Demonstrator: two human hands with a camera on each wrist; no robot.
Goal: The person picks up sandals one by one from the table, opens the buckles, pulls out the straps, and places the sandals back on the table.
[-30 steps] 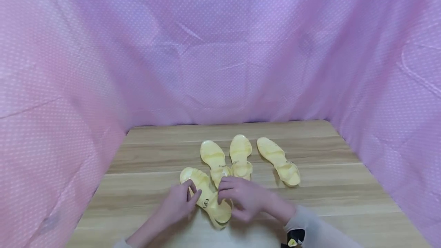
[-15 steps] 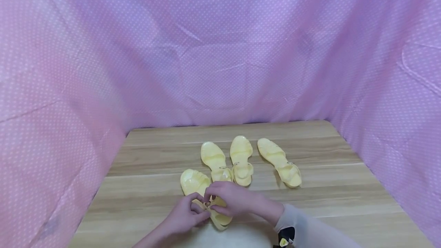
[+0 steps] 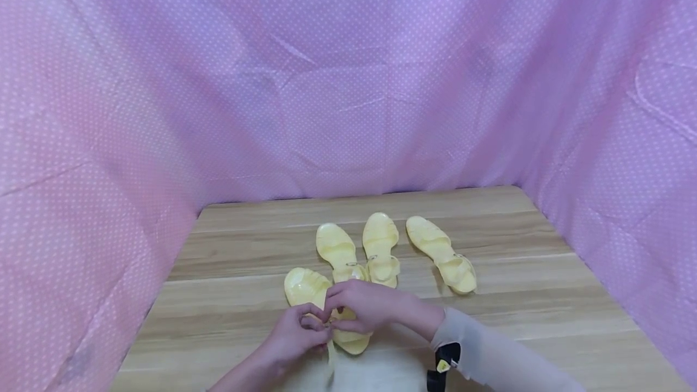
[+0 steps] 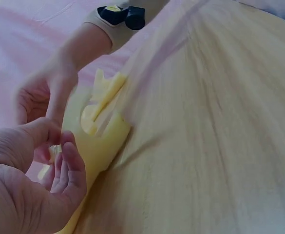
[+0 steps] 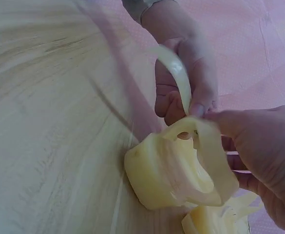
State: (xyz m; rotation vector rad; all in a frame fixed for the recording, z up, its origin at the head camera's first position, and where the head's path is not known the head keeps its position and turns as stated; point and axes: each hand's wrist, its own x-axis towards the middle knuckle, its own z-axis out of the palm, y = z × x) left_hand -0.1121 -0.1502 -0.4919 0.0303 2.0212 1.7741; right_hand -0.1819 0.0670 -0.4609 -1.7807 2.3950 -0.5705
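A pale yellow jelly sandal (image 3: 306, 287) lies nearest me, toe pointing away and to the left. Both hands meet at the buckle side of its ankle strap (image 5: 213, 156). My left hand (image 3: 296, 334) pinches there with thumb and fingers, and a loose strap end (image 5: 175, 70) sticks out past it. From the other side, my right hand (image 3: 363, 307) grips the strap close to the left fingertips. The buckle itself is mostly hidden by fingers. In the left wrist view the sandal's heel (image 4: 96, 146) rests on the table beside the hands.
Three more yellow sandals lie behind on the wooden table (image 3: 234, 247): one (image 3: 334, 244) just beyond the hands, one (image 3: 380, 236) beside it, and one (image 3: 441, 256) farther right, slanted. Pink dotted cloth (image 3: 348, 89) encloses the back and sides.
The hands were apart over the sandal; my right hand moved left to meet my left at the buckle. A strap end now hangs toward me below the left fingers.
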